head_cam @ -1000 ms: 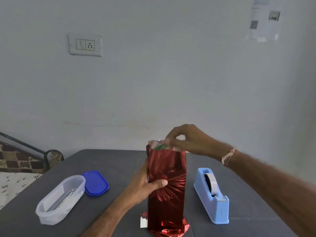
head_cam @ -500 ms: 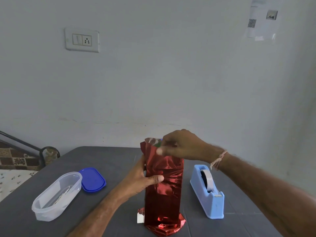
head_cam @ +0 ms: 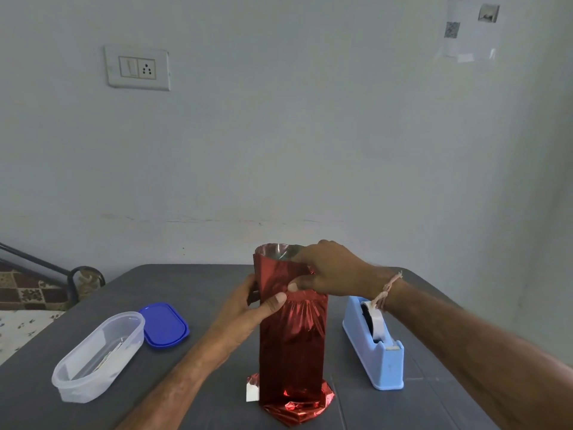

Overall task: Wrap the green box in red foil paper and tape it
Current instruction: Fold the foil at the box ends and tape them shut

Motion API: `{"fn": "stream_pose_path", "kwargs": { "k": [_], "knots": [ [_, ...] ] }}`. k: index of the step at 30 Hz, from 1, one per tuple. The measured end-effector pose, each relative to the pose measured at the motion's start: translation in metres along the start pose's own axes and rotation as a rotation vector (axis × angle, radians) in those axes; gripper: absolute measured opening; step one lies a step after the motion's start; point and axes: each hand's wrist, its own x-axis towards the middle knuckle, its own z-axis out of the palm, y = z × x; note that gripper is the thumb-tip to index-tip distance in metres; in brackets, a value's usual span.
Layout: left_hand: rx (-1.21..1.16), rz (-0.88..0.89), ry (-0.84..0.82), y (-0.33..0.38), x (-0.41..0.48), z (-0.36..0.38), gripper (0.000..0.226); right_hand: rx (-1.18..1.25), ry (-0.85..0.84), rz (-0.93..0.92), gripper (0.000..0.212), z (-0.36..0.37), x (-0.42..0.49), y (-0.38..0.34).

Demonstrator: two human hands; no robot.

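Red foil paper (head_cam: 291,346) standing upright on worktop (head_cam: 186,386); left hand (head_cam: 245,315) grips its side, right hand (head_cam: 333,271) pinches open top rim. Tape dispenser (head_cam: 376,355) beside.

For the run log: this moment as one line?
step: top end open | left hand: grips foil side | right hand: pinches foil top | tape dispenser: on table, right of foil

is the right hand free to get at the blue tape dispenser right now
Probably, once it lets go: the right hand grips the open top of the red foil, while the tape dispenser stands just under its wrist, with nothing between them.
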Motion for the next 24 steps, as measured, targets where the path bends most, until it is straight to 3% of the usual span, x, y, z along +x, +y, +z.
{"fn": "stream_pose_path", "kwargs": {
  "k": [3,12,16,18,21,24],
  "knots": [
    [-0.031,-0.019,0.019,0.001,0.001,0.002,0.044,0.031,0.025,0.024,0.035,0.002,-0.001,0.002],
    [-0.015,-0.029,0.029,-0.001,0.003,0.005,0.043,0.013,0.086,0.033,0.041,0.005,-0.003,-0.001],
    [-0.018,0.043,0.085,0.003,0.0,0.005,0.068,0.016,0.091,0.023,0.036,0.005,-0.006,-0.001],
    [0.001,0.102,0.128,0.007,0.0,0.005,0.08,0.012,0.103,0.017,0.046,0.004,-0.007,0.001],
    [0.063,0.139,0.116,0.014,-0.002,0.005,0.062,0.089,0.183,0.016,0.052,0.0,-0.011,0.004],
    [0.073,0.149,0.113,0.017,-0.006,0.009,0.042,0.289,0.319,0.041,0.024,-0.007,-0.02,0.007]
  ]
}}
